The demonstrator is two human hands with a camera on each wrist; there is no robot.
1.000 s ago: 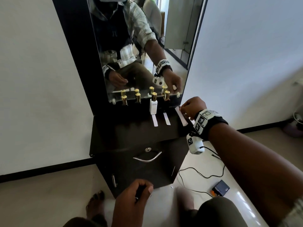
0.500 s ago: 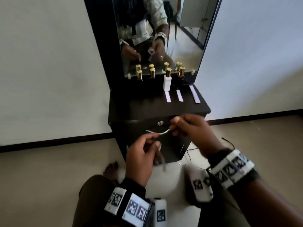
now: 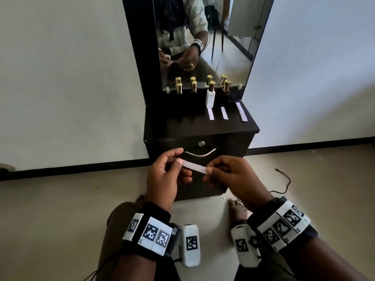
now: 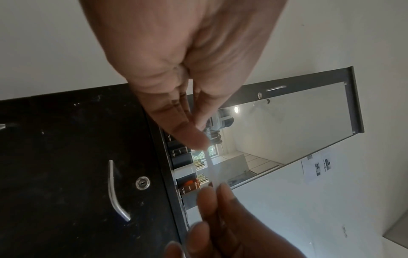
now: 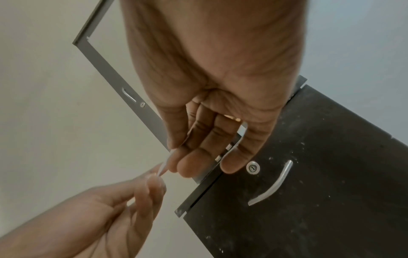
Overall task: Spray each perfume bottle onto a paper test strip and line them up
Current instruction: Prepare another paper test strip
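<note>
A white paper test strip [image 3: 193, 166] is stretched level between my two hands in front of the drawer. My left hand [image 3: 179, 162] pinches its left end and my right hand [image 3: 209, 170] pinches its right end. In the left wrist view the strip [image 4: 210, 167] runs from my left hand [image 4: 198, 141] to the right fingers [image 4: 212, 195]. In the right wrist view only its thin edge [image 5: 164, 167] shows. A white bottle [image 3: 210, 97] and three dark gold-capped bottles [image 3: 179, 92] stand by the mirror. Three strips [image 3: 224, 112] lie on the dresser top before them.
The black dresser [image 3: 172, 126] stands against a white wall, with a tall mirror [image 3: 223, 47] above it. Its drawer has a metal handle [image 3: 199, 154] and a lock [image 3: 201, 143]. A black cable [image 3: 285, 179] lies on the floor at the right. My bare foot [image 3: 238, 207] is near the dresser base.
My right hand came back from the strips at the dresser's right end and met the left hand in front of the drawer. Both now hold one strip stretched between them.
</note>
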